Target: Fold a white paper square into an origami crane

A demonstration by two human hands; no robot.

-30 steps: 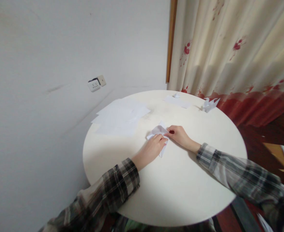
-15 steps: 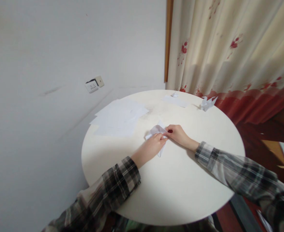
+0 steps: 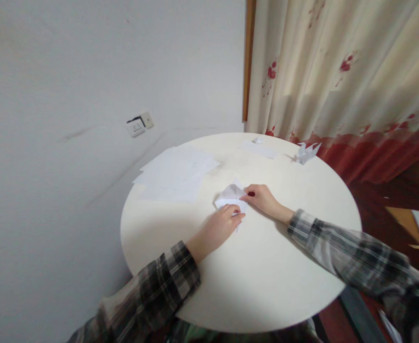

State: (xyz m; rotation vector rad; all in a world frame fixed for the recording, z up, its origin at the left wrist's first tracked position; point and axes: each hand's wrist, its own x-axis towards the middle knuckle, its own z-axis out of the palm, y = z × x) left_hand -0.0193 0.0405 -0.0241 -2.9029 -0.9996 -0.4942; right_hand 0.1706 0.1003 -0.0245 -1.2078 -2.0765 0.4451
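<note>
A folded sheet of white paper (image 3: 228, 194) lies before me, a crease running down its middle and a narrow point showing on the near side. My right hand (image 3: 263, 199) pinches its right edge between thumb and bent fingers. Over the near part of the paper rests my left hand (image 3: 218, 227), its fingers curled and the thumb a little below them, with a paper edge between. The left fingers and palm cover some of the near folds.
Loose white sheets (image 3: 175, 169) overlap at the table's left. Far back, a small folded paper piece (image 3: 257, 140) sits by a flat paper slip (image 3: 257, 149). A paper crane (image 3: 305, 153) stands at the right rim of the round white table (image 3: 266, 286). A wall socket (image 3: 135, 127) is at left.
My left hand has drawn back toward me and slightly left, uncovering more of the folded paper's middle. The right hand keeps its place on the edge.
</note>
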